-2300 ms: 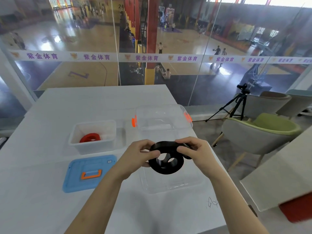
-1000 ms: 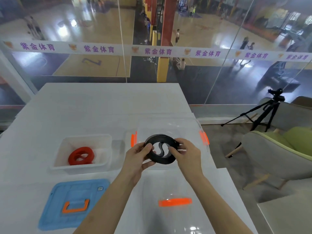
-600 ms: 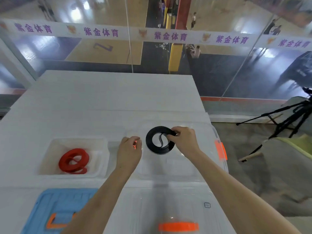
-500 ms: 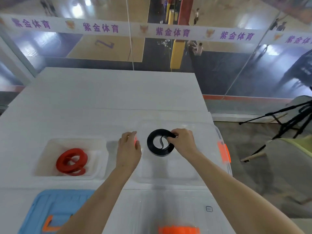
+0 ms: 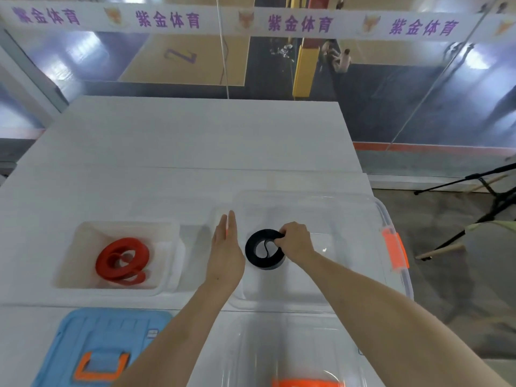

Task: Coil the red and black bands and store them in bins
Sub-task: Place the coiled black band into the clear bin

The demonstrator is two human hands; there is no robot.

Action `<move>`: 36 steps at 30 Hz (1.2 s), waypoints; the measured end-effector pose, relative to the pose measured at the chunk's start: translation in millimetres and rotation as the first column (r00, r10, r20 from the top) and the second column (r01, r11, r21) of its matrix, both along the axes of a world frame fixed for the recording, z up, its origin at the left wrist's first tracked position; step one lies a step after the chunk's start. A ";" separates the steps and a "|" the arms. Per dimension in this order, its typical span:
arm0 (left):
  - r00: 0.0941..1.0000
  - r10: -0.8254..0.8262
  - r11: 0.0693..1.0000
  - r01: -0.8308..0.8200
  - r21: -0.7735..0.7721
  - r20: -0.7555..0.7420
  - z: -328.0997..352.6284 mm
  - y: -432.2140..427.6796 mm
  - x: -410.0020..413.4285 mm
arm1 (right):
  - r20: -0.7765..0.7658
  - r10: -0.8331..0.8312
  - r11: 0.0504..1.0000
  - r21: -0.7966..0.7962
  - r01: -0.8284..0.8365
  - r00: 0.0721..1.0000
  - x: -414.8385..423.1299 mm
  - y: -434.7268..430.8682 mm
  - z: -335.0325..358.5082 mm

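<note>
black band [image 5: 261,254]: the right hand [image 5: 297,243] covers its right side. We cannot tell how far the curled fingertips reach into the coil.
clear bin [image 5: 391,216]: the left hand [image 5: 226,251] hides part of its left wall from us.
red band [image 5: 121,259]: we cannot count its turns.
blue lid [image 5: 97,336]: the bottom edge cuts it off. We see only part of its orange handle [image 5: 100,364].
clear lid [image 5: 293,344]: blurred and cut off at the bottom. We see only a strip of its orange grip [image 5: 307,383].
tripod [image 5: 472,191]: the right edge cuts it, so its top is lost to us.
figures on the court [image 5: 339,58]: too small for us to make out.
</note>
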State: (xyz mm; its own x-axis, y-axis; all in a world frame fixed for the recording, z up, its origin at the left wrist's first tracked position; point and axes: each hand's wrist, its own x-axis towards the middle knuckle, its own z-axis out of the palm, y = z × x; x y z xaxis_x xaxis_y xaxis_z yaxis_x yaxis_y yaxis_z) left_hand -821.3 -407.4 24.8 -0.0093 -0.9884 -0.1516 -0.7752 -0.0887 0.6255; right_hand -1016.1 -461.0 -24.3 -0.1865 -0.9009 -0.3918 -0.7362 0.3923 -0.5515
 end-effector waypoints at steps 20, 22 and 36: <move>0.987 0.007 1.000 -0.006 -0.004 0.160 -1.5 -1.6 -3.0 | -0.014 0.000 0.997 -0.076 -0.001 1.000 4.8 -6.9 -61.9; 0.986 0.001 1.000 0.000 -0.005 0.164 -0.9 -1.3 -2.5 | -0.023 -0.005 0.996 -0.087 0.003 1.000 4.9 -7.5 -62.7; 0.977 -0.005 1.000 0.006 -0.004 0.213 -2.9 -2.7 -4.0 | -0.046 -0.016 0.997 -0.073 0.013 0.999 7.6 -18.6 -64.5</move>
